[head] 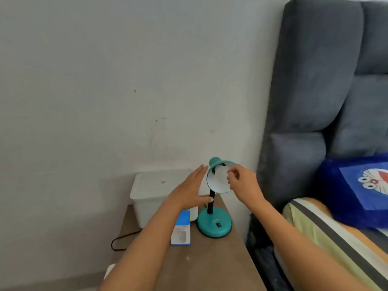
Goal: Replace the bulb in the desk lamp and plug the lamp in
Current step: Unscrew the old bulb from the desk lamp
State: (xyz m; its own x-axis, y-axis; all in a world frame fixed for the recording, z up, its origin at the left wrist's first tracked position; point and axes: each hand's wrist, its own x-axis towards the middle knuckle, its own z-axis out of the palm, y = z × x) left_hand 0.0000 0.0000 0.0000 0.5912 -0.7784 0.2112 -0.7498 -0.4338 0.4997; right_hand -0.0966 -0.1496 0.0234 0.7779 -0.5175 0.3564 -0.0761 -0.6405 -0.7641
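Observation:
A teal desk lamp (214,224) stands on a brown bedside table (210,261), its shade (216,163) tipped toward me. A white bulb (220,175) sits inside the shade. My right hand (243,183) has its fingertips closed on the bulb at the shade's mouth. Just left of the shade, my left hand (189,190) hovers with flat, spread fingers and holds nothing. A blue and white bulb box (181,228) lies on the table left of the lamp's base. The lamp's dark cord (121,238) loops off the table's left side; its plug is out of sight.
A white lidded plastic bin (153,192) stands at the table's back against the pale wall. A grey padded headboard (315,91) rises on the right, with a blue cartoon pillow (357,190) and a striped cushion (327,234) on the bed.

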